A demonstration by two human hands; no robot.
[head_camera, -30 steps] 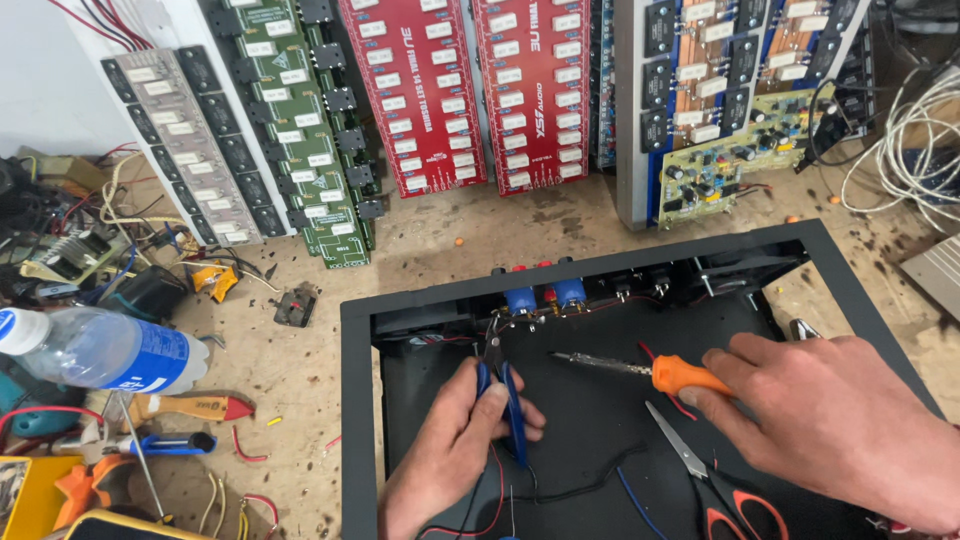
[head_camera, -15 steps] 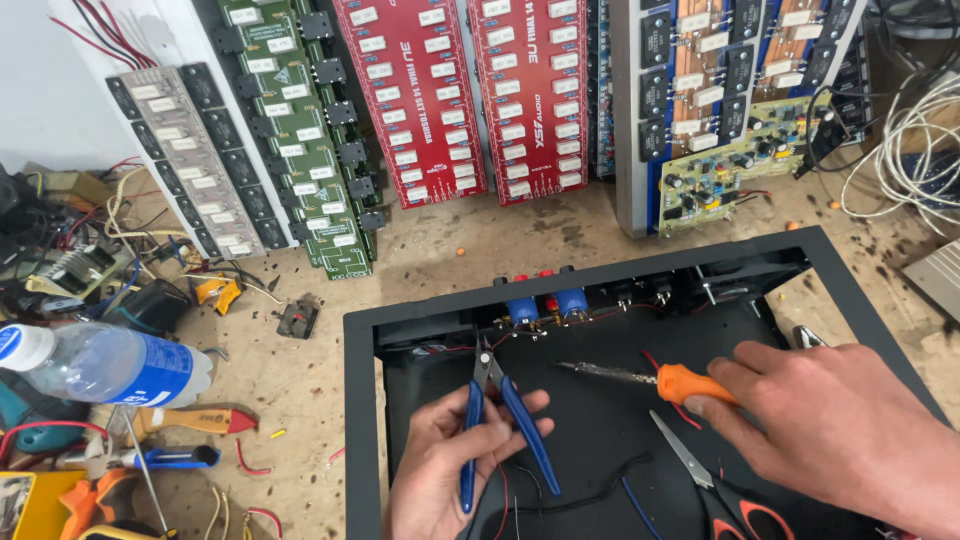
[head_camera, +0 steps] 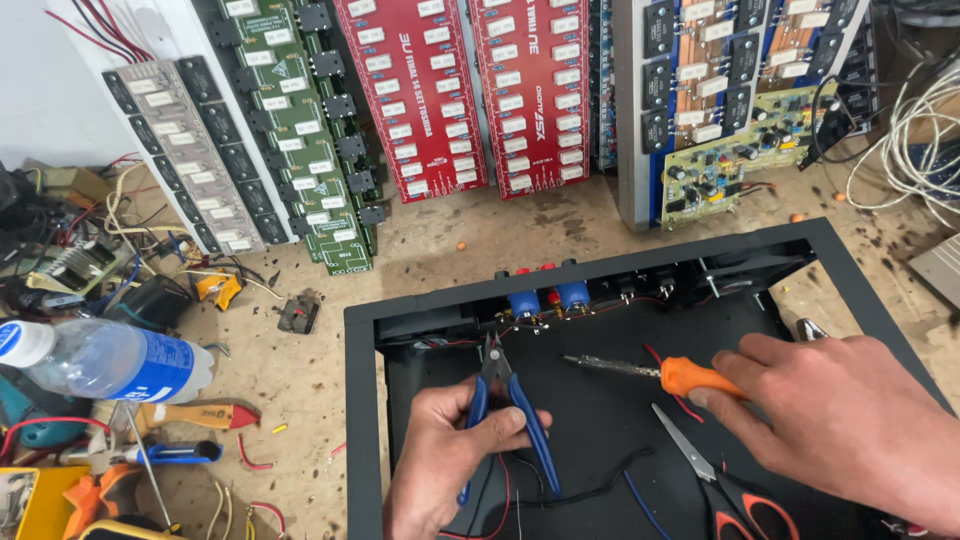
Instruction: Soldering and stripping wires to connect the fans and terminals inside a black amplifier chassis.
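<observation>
An open black metal case (head_camera: 362,400) lies on the bench, with blue round parts (head_camera: 548,300) mounted at its back wall. My left hand (head_camera: 445,465) grips blue-handled cutters (head_camera: 507,410), their jaws opened and pointing up at the wiring below the blue parts. My right hand (head_camera: 835,425) holds an orange-handled soldering iron (head_camera: 650,371) lying flat, its tip pointing left toward the cutters. Red and black wires (head_camera: 590,490) trail across the case floor.
Scissors with red handles (head_camera: 725,485) lie in the case under my right hand. Red, green and grey circuit boards (head_camera: 420,100) lean along the back. A plastic water bottle (head_camera: 110,360), hand tools (head_camera: 170,430) and loose wires crowd the left side.
My left hand has spread the cutter handles apart and lifted the jaws toward the wiring at the back wall. The right hand with the soldering iron has barely moved.
</observation>
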